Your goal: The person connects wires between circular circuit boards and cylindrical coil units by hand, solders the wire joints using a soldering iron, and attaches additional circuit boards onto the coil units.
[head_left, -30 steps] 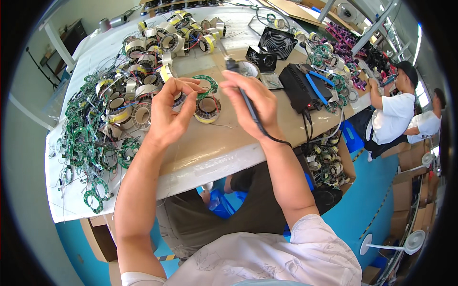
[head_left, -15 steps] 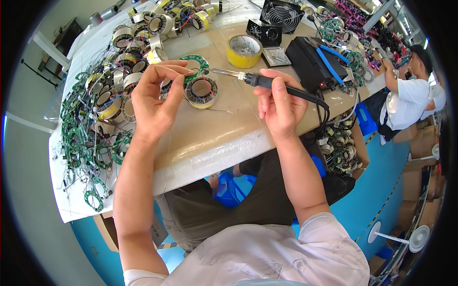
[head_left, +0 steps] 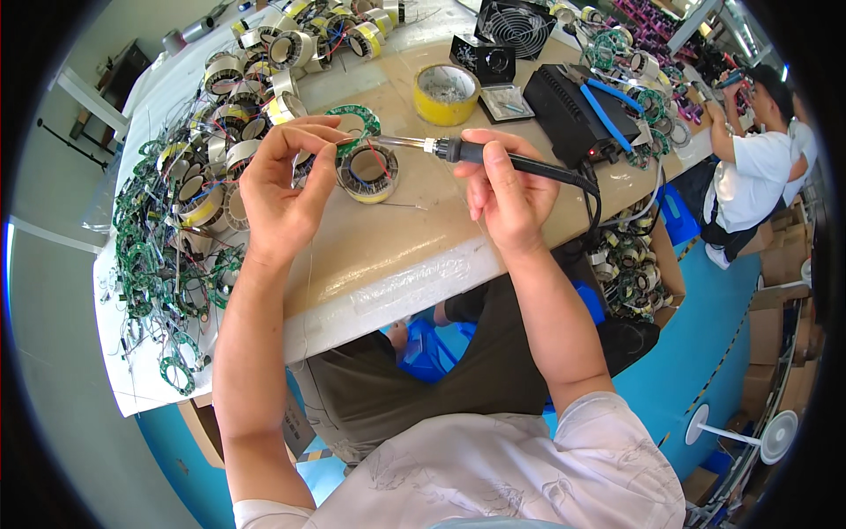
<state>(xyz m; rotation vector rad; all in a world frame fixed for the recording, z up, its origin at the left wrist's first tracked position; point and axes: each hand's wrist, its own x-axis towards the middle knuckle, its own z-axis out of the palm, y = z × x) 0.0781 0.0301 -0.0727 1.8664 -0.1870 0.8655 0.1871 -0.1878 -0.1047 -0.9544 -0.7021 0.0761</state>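
Note:
My right hand [head_left: 511, 189] grips a soldering iron [head_left: 471, 152] by its black handle, its metal tip pointing left. That tip reaches the edge of a green ring-shaped circuit board [head_left: 367, 118]. My left hand [head_left: 286, 189] is closed in a pinch beside the board, on what looks like a thin solder wire [head_left: 349, 139]; a fine strand hangs below this hand. Under the board sits a motor stator [head_left: 370, 196] with a yellow band and dark slots, a red wire rising from it. Whether the tip touches a pad or the wire is too small to tell.
Heaped stators [head_left: 225, 75] and tangled green boards [head_left: 145, 238] cover the table's left. A yellow tape roll [head_left: 445, 108], black soldering station [head_left: 564, 110], blue-handled pliers [head_left: 612, 119] and small fan [head_left: 520, 31] stand beyond my right hand. A co-worker [head_left: 758, 167] works at right.
The soldering iron and my right hand have shifted left, bringing the tip to the board's edge. My left hand has barely moved and keeps its pinch.

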